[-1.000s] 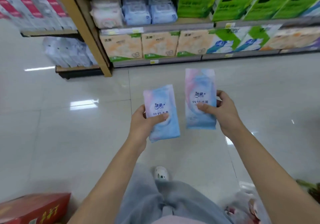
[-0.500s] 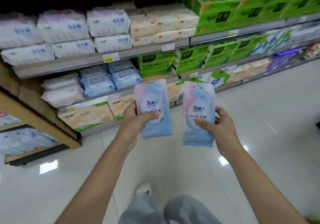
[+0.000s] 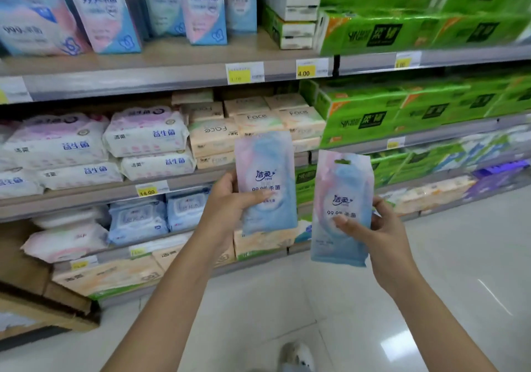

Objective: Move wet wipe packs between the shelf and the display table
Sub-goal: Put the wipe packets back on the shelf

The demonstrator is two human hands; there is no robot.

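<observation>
I hold two flat pink-and-blue wet wipe packs upright in front of the shelf. My left hand point(image 3: 230, 202) grips the left wet wipe pack point(image 3: 265, 170) by its lower edge. My right hand point(image 3: 376, 228) grips the right wet wipe pack point(image 3: 342, 187), which sits a little lower and nearer me. On the top shelf board point(image 3: 184, 55) stand several matching pink-and-blue packs point(image 3: 204, 6), above and left of my hands. No display table is in view.
Green tissue bundles point(image 3: 416, 32) fill the right of the shelves. White wipe packs point(image 3: 146, 133) and peach Face tissue packs point(image 3: 258, 118) lie on the middle shelf. Blue lidded packs point(image 3: 138, 219) sit lower. White tiled floor point(image 3: 431, 285) lies below, my shoe point(image 3: 296, 354) on it.
The view has swung up and closer to the shelf. Both hands have risen with their packs, and the top shelf with matching packs has come into sight.
</observation>
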